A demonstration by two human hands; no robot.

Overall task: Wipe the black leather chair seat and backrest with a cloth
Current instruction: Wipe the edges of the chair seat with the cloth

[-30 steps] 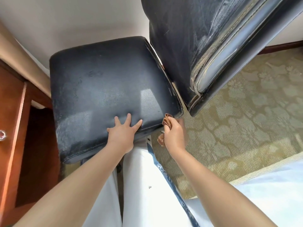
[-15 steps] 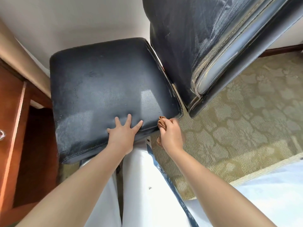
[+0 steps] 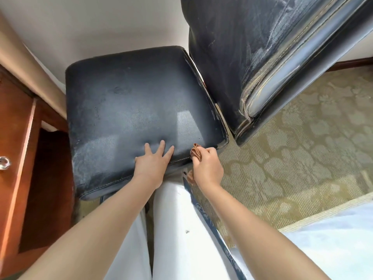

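Observation:
The black leather chair seat [image 3: 131,110] fills the middle of the head view, dusty grey in patches. Its backrest [image 3: 238,53] rises at the upper right with a shiny chrome frame [image 3: 282,77] along its edge. My left hand [image 3: 153,164] presses flat on the seat's near edge, fingers spread. My right hand [image 3: 207,166] grips a bunched brown cloth [image 3: 196,151] against the seat's near right edge, just right of my left hand. Most of the cloth is hidden inside the fist.
A reddish wooden cabinet [image 3: 18,138] with a round metal knob [image 3: 4,162] stands close on the left. Patterned olive carpet [image 3: 302,154] covers the floor on the right. A white wall [image 3: 90,27] is behind the chair. My white trousers [image 3: 177,229] are below.
My right hand has carried the cloth leftward and up along the seat's near edge, closer to my left hand. My left hand has stayed in place on the seat.

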